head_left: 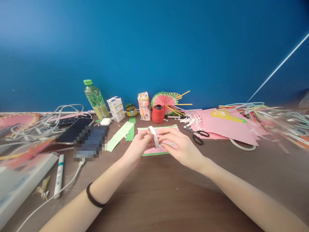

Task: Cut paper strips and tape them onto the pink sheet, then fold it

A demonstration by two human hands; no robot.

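A roll of white tape point(154, 137) is held on edge above the pink papers with green borders point(158, 150). My left hand point(141, 141) is closed on the roll's left side, thumb and fingers pinching it. From the right, my right hand point(177, 141) brings its bent thumb and fingers to the roll's other edge, closed at the tape; whether a loose tape end lies between the fingertips is too small to see. Black-handled scissors point(198, 135) lie just right of my right hand. Pale green paper strips point(120, 136) lie left of my left hand.
Behind stand a green-capped bottle point(96, 101), small cartons point(144, 106), a red thread spool point(158, 114) and a pleated paper fan point(165, 99). Pink sheets point(229, 127) lie right. Phones point(74, 130), a marker point(59, 175) and a white cable point(70, 184) are left.
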